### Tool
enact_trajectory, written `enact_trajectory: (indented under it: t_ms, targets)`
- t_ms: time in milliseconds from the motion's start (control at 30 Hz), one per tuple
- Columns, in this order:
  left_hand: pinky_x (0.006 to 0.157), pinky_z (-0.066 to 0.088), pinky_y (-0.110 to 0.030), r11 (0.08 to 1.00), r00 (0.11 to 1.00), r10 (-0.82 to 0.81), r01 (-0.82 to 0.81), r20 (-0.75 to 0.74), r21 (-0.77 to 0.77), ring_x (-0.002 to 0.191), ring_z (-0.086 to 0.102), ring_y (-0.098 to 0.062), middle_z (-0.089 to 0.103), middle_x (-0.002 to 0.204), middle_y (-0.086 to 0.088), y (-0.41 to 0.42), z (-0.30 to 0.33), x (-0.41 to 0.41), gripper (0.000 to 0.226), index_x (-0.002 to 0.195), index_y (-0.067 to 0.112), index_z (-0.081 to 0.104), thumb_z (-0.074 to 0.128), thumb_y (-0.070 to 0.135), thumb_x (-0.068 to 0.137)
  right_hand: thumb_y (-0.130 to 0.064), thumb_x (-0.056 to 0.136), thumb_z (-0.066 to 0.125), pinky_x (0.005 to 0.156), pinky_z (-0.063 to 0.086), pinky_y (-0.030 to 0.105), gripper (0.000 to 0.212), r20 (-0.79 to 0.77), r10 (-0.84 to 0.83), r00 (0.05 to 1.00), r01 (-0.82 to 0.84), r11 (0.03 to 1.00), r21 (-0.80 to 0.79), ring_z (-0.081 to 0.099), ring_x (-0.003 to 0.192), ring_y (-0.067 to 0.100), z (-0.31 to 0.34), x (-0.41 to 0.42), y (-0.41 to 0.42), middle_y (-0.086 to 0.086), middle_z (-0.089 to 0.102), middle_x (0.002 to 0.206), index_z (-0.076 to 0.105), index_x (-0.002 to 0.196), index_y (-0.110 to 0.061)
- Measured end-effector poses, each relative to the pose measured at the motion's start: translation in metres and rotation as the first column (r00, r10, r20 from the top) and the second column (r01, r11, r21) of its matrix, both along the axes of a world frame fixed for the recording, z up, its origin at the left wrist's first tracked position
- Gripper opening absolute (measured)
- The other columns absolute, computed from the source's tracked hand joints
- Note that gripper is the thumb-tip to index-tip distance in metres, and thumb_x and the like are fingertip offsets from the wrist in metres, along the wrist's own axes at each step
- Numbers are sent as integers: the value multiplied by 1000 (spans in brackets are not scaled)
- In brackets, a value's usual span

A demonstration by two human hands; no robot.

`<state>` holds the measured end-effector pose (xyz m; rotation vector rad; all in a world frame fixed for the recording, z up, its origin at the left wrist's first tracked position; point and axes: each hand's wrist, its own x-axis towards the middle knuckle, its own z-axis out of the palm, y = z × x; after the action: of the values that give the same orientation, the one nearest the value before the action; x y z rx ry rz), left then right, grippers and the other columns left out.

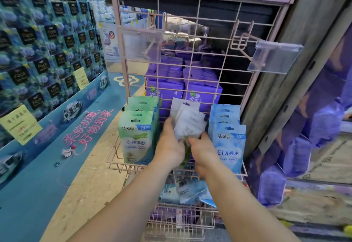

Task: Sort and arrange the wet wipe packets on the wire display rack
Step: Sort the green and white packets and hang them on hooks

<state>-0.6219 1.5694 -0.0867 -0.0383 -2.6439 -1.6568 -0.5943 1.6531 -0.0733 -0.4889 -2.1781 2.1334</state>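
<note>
Done: green packets [137,137] left, blue packets [226,138] right, both upright | now: my left hand [169,144] and right hand [202,150] grasp the white middle packets [187,121] | left: loose packets [182,190] below

Left: a tall blue floral display wall [47,41] carried rows of small black-labelled packs, with yellow paper price tags [20,124] fixed to it and pink script lettering [89,129] along its sloped blue base. Centre, behind the wire grid: stacked purple boxed packs [182,87]. Right: a grey wood-grain pillar [297,51] stood beside blurred purple bagged goods [304,150]. Below: beige speckled floor [91,180]
</note>
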Motion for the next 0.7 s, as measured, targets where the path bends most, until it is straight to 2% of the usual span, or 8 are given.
enact_trajectory:
  t_ms: [67,167,233,300,400,500,567,700]
  targets:
    - [103,41,-35,995,996,92,-93,20,31,120,54,-26,55,135,-7,-4,5,1,77,148,20,23,62,11,82,-4,89,49,95,47,31,52,-65,16,998,-10,996,88,57,112,12,-2,1,-4,-6,60,126,40,134,-29]
    - [91,50,-29,979,992,124,-118,-29,168,101,63,-13,68,112,3,-7,4,0,50,127,22,53,66,10,80,-5,89,49,101,45,30,68,-176,-27,984,65,974,216,54,116,8,-1,-1,-6,-12,55,130,29,142,-42]
    - [84,51,-23,966,992,123,-113,-32,233,96,65,-9,69,104,8,-6,1,0,42,119,22,57,69,12,79,-6,89,49,106,41,32,68,-226,-80,971,134,963,234,50,123,10,1,-8,-6,-7,51,137,27,142,-43]
    - [85,49,-25,970,996,84,-77,-19,232,99,63,-11,66,108,7,-3,-1,0,45,123,21,53,68,15,81,-11,88,51,107,42,39,68,-176,-107,979,142,970,198,50,126,16,-3,-16,-6,-3,49,141,26,144,-39]
    - [92,48,-31,967,998,17,-33,68,253,103,61,-17,65,113,2,0,-3,-6,55,129,18,44,66,17,78,-32,81,55,103,44,48,74,-30,-92,995,95,987,133,51,126,26,-21,-23,-4,3,50,142,21,146,-34]
    - [92,53,-38,958,995,-33,5,92,287,101,66,-17,70,111,-2,2,-2,-14,65,124,16,49,66,22,62,-22,90,52,99,48,46,54,-26,-44,999,47,990,134,59,113,23,-22,-25,-3,3,60,129,34,141,-27]
    - [88,55,-33,961,997,-50,31,62,274,99,67,-14,70,108,0,3,-3,-17,62,123,17,51,68,17,63,-21,91,50,97,50,45,47,-81,-59,995,69,989,131,61,109,21,-20,-26,-1,1,63,123,39,136,-29]
    - [76,52,-14,956,993,-111,94,46,278,95,63,-8,65,112,2,-1,-5,-15,64,129,19,41,72,7,74,-31,87,49,96,51,45,49,-127,-90,988,108,984,139,61,111,19,-21,-27,1,-2,62,125,38,134,-39]
